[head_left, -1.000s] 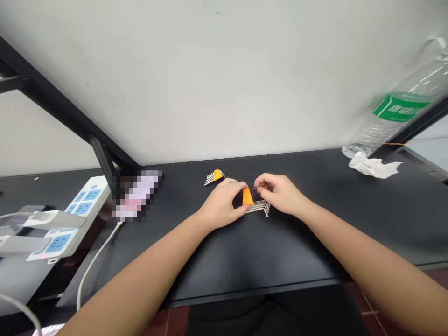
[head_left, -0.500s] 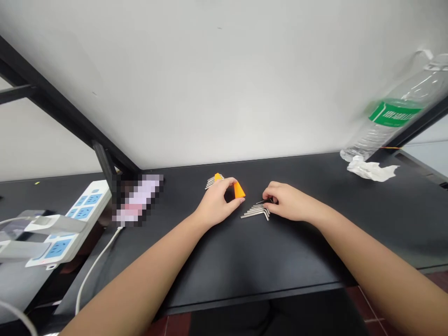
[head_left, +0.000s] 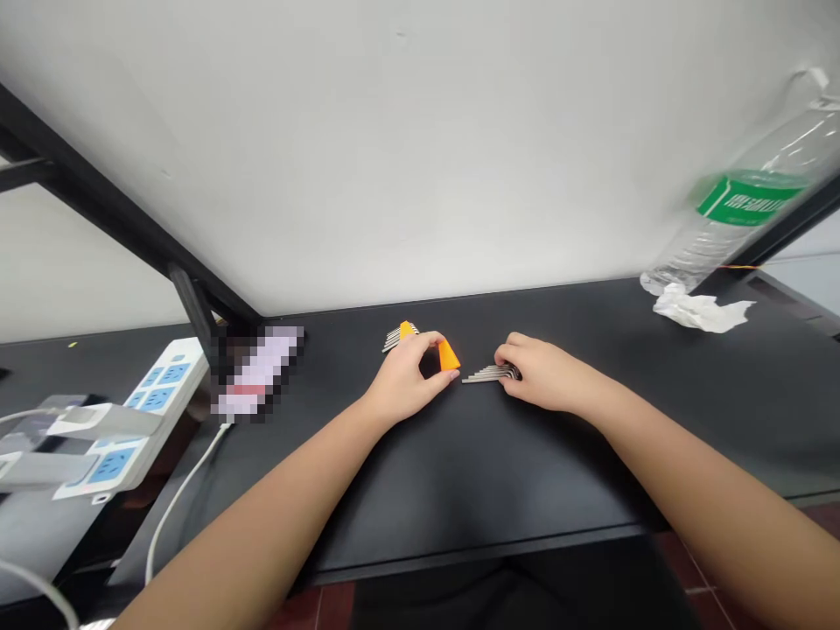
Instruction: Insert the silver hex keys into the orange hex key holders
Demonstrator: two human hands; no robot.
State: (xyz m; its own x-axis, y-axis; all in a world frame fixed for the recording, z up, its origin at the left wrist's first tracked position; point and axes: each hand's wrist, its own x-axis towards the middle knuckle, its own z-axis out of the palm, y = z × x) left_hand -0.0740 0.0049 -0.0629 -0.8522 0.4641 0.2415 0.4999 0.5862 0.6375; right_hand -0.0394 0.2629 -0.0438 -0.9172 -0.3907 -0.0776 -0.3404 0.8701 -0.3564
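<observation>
My left hand (head_left: pixel 415 374) is curled round an orange plastic hex key holder (head_left: pixel 448 355), thumb at its near end and fingers over its far side. Just beyond the left fingers, an orange piece (head_left: pixel 406 329) shows with a row of silver hex keys (head_left: pixel 392 338) across it. Whether the two orange parts are joined is hidden by the hand. To the right, my right hand (head_left: pixel 536 372) is closed on the bent ends of several loose hex keys (head_left: pixel 486 374). Their long ends point left, a little short of the orange holder, lined up in a graded row.
A black tabletop (head_left: pixel 420 507) runs along a pale wall. At left are a phone (head_left: pixel 262 372) on a white cable and a white power strip (head_left: pixel 124 429) with plugs. A large clear bottle (head_left: pixel 741 201) and crumpled tissue (head_left: pixel 702 309) stand at right.
My right fingers have gathered the fanned-out hex keys into a tighter bundle, its near keys moved away from me. The left hand stays on the orange holder. The view shifted slightly.
</observation>
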